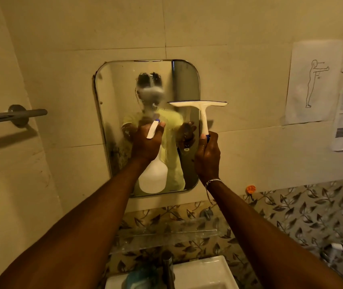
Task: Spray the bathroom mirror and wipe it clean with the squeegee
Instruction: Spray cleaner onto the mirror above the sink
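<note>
A rounded rectangular mirror (116, 97) hangs on the tiled wall, its upper middle blurred by mist. My left hand (144, 142) is raised in front of it, shut on a white spray bottle (153, 176) whose nozzle points at the glass. My right hand (208, 157) holds the handle of a white squeegee (199, 104) upright. Its blade lies level across the mirror's right edge at mid height. I cannot tell whether the blade touches the glass.
A metal towel bar (14, 115) sticks out at the left. Paper notices (312, 82) are stuck on the wall at the right. Below the mirror are a clear shelf (166, 236), a tap (167, 268) and a white basin (204, 272).
</note>
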{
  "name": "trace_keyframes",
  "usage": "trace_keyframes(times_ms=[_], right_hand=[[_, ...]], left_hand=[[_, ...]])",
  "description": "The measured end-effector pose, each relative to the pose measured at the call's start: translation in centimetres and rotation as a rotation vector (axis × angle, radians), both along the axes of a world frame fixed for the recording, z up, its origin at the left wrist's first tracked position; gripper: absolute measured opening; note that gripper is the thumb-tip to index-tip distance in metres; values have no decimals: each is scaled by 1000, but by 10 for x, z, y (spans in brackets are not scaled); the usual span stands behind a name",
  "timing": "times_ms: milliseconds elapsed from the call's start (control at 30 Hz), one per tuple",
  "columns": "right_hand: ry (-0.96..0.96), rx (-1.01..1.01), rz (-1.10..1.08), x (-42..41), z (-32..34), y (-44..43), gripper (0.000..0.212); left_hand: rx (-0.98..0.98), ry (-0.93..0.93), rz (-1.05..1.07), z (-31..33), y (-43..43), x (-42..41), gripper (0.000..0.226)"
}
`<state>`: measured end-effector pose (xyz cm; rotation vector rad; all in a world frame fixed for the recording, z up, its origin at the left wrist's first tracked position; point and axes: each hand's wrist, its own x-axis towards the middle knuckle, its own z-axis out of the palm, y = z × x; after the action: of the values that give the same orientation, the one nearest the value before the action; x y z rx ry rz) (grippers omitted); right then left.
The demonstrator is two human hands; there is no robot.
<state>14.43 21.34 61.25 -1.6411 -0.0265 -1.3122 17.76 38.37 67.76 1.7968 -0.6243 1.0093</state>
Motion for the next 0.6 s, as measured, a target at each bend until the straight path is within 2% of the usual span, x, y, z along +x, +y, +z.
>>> trace_keyframes(times_ms=[167,300,400,600], right_hand=[[-18,-6,-18,-3,-5,-9,19],[-18,-8,-28,-6,-9,-10,10],[-15,-5,-16,-6,-14,-9,2],[-1,-11,-38,-8,-24,-11,15]], left_hand=[[-45,13,-25,-18,-9,-3,27],[-13,29,-38,-42,-12,-2,37],[-40,46,-34,-58,-17,-5,37],[-45,92,25,-84,-26,-16,35]])
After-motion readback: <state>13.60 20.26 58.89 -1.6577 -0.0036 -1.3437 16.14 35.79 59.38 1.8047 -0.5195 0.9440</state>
